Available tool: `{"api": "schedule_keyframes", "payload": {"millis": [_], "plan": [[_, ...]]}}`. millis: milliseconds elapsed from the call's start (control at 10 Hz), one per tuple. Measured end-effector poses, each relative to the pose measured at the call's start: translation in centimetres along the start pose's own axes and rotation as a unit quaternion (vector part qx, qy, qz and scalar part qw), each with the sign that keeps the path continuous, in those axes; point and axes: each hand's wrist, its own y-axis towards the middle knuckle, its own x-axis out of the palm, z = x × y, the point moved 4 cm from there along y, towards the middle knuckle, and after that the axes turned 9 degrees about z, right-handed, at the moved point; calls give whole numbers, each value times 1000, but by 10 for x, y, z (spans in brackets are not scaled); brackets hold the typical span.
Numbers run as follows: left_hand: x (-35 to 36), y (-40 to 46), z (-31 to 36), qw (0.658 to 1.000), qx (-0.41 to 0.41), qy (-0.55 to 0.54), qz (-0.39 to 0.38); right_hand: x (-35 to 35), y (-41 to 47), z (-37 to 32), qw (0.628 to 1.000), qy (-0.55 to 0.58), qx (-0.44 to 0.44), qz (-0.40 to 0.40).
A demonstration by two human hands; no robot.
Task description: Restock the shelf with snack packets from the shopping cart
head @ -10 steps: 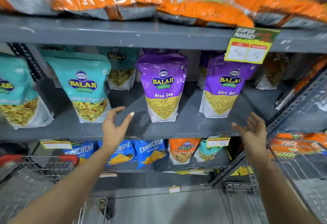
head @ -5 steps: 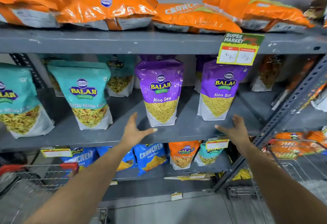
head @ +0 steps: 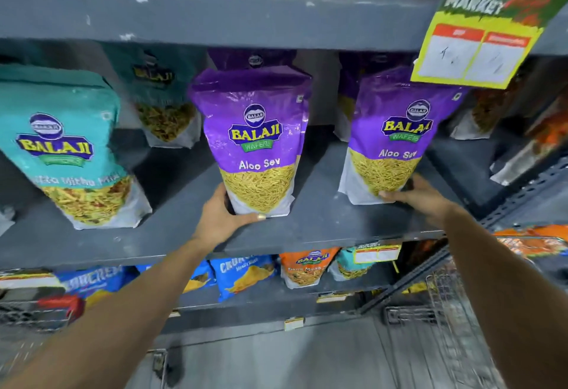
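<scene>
Two purple Aloo Sev packets stand upright on the grey middle shelf (head: 319, 222). My left hand (head: 222, 215) grips the bottom left corner of the middle purple packet (head: 255, 130), thumb across its front. My right hand (head: 415, 196) holds the bottom right corner of the right purple packet (head: 390, 140). More purple packets stand behind both. A wire shopping cart (head: 445, 312) is at the lower right, another with a red handle (head: 58, 302) at the lower left.
Teal packets (head: 61, 143) stand to the left on the same shelf. A yellow price tag (head: 479, 38) hangs from the upper shelf edge over the right packet. Blue and orange packets (head: 246, 275) fill the lower shelf. A slotted upright (head: 522, 195) borders the right side.
Both hands moved forward from open in front of the shelf edge and took hold of the bases of the two purple packets. The view moved closer to the shelf.
</scene>
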Motion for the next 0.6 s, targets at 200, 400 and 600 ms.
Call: {"api": "schedule_keyframes", "payload": {"millis": [200, 400, 600], "plan": [[1, -2, -1, 1000, 1, -10, 1, -1, 0, 5, 1000, -3, -13, -4], [1, -5, 2, 1000, 0, -4, 0, -1, -5, 9, 1000, 5, -18, -8], [-3, -10, 9, 999, 17, -23, 16, -5, -20, 12, 994, 99, -29, 44]]}}
